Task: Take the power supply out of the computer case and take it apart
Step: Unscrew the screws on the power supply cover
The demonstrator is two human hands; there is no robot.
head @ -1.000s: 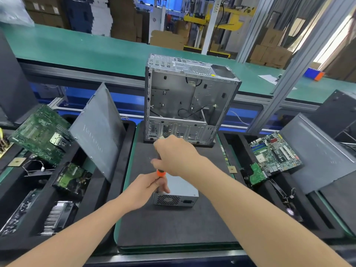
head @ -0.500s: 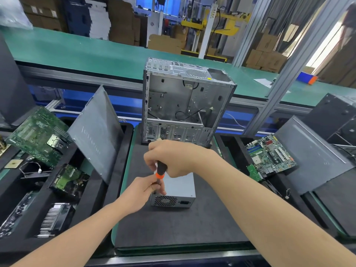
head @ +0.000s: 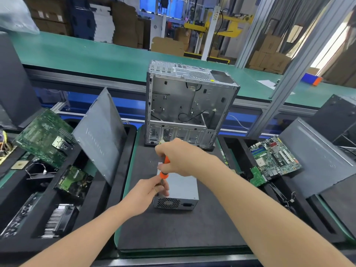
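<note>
PSU [head: 181, 186] – stiff metal box, likely heavy; brace its sides. Right hand [head: 179, 158] grips screwdriver [head: 165, 168] – left hand [head: 146, 193] pinches its shaft.

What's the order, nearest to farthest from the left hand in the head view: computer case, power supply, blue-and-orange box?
1. power supply, right beside the left hand.
2. computer case, behind it.
3. blue-and-orange box, far right on the green belt.

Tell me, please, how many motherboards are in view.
2. The left motherboard leans in the left tray; the right motherboard lies in the right tray. Others may be hidden.
</note>
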